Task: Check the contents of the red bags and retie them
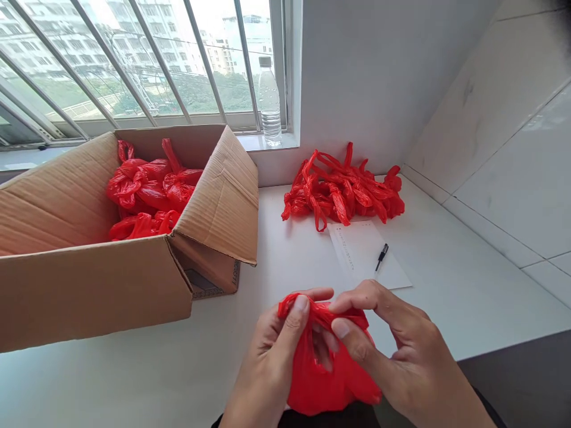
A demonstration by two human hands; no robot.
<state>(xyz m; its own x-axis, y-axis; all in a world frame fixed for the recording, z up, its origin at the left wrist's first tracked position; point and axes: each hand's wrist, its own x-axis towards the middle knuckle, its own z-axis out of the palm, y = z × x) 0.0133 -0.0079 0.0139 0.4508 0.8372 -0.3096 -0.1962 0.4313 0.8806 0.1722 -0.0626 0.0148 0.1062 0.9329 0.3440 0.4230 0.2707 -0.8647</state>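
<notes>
A red plastic bag (319, 386) hangs between my two hands at the table's front edge. My left hand (285, 339) grips its top, the thumb pressed on the gathered plastic and some fingers showing behind it. From the other side my right hand (383, 339) pinches the bag's upper edge between thumb and forefinger. What the bag holds, if anything, is hidden. Beyond the hands lies a heap of red plastic bags (343, 190) with loose handles, against the wall.
An open cardboard box (98, 291) with knotted red bags (151, 184) inside stands at left, one flap leaning right. A paper sheet (357, 244) with a black pen (381, 257) lies on the white table (455, 279). A water bottle (270, 107) stands on the sill by the barred window.
</notes>
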